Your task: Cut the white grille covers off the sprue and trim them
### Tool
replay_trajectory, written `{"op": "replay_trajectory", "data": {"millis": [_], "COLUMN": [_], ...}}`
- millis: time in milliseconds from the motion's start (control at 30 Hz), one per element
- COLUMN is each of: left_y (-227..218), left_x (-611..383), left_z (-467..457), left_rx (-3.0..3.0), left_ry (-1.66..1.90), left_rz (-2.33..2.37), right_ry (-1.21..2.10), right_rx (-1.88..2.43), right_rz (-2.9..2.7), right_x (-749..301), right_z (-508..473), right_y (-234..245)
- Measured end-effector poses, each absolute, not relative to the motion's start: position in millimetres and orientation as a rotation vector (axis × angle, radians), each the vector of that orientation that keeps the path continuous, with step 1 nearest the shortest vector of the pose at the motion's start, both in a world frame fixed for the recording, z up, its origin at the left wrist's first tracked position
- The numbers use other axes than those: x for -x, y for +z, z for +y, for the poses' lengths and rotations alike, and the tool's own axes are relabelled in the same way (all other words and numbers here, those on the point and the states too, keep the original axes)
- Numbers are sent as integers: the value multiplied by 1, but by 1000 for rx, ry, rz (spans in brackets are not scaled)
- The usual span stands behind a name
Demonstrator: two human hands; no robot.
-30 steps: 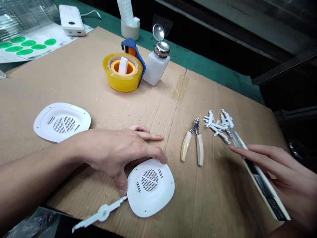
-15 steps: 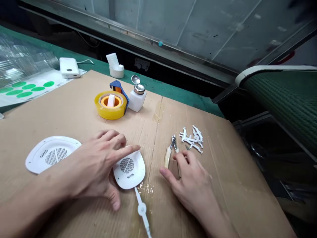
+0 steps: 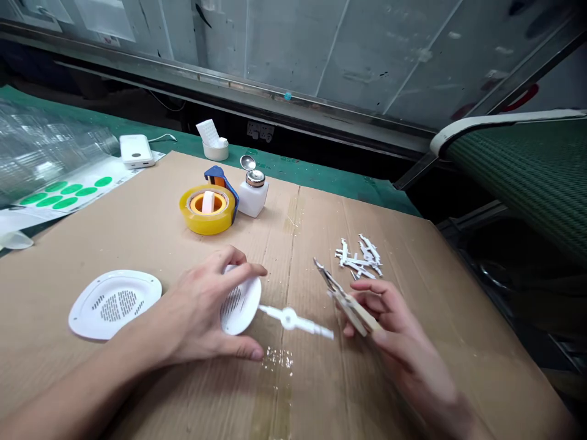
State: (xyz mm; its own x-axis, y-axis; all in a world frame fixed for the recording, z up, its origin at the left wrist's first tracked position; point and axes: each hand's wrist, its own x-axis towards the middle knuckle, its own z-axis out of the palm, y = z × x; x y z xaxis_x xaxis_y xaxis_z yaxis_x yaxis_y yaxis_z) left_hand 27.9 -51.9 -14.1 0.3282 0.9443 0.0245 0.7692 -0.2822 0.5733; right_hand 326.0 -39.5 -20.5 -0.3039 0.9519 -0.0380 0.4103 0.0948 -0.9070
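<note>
My left hand (image 3: 206, 311) is closed round the edge of a white plastic cover (image 3: 243, 305) with rows of slots, which is tilted up on its side. From the cover's right edge a thin white strip (image 3: 296, 322) with a round disc in its middle sticks out to the right. In my right hand (image 3: 394, 330) is a pair of side cutters (image 3: 347, 299) with cream handles, jaws pointing up and left. A second white slotted cover (image 3: 114, 305) lies flat left of my left hand, partly behind my forearm.
Several white plastic offcuts (image 3: 360, 256) lie beyond my right hand. A yellow tape roll (image 3: 207, 223) with a blue dispenser and a white pump bottle (image 3: 253, 198) stand farther back. A white box-shaped device (image 3: 136, 151) and a sheet of green dots (image 3: 68, 189) are at the left. Small clear bits dot the cardboard (image 3: 321, 379).
My right hand has picked up the side cutters from the cardboard. My left hand has tipped the cover up and turned it, so its strip points right instead of toward me.
</note>
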Motion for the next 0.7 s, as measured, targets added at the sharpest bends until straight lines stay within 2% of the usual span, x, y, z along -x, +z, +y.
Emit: {"op": "replay_trajectory", "data": {"millis": [67, 167, 400, 533, 700], "left_y": [-15, -17, -17, -19, -24], "left_x": [-27, -30, -48, -53, -55], "left_z": [-50, -49, -57, -61, -62], "left_rx": [-1988, -1774, -1606, -1645, -1849], "left_ry": [608, 710, 749, 770, 920], "left_rz": [1600, 1648, 1658, 1649, 1504], "right_ry": [1622, 1886, 2320, 2377, 1951], "right_rx": [989, 721, 803, 1070, 1181], "right_rz": [-1378, -1084, -1006, -1120, -1711], "right_x": [-325, -315, -284, -282, -286], "right_z": [-42, -48, -72, -78, -72], "right_y": [-19, -17, -19, -20, -16]}}
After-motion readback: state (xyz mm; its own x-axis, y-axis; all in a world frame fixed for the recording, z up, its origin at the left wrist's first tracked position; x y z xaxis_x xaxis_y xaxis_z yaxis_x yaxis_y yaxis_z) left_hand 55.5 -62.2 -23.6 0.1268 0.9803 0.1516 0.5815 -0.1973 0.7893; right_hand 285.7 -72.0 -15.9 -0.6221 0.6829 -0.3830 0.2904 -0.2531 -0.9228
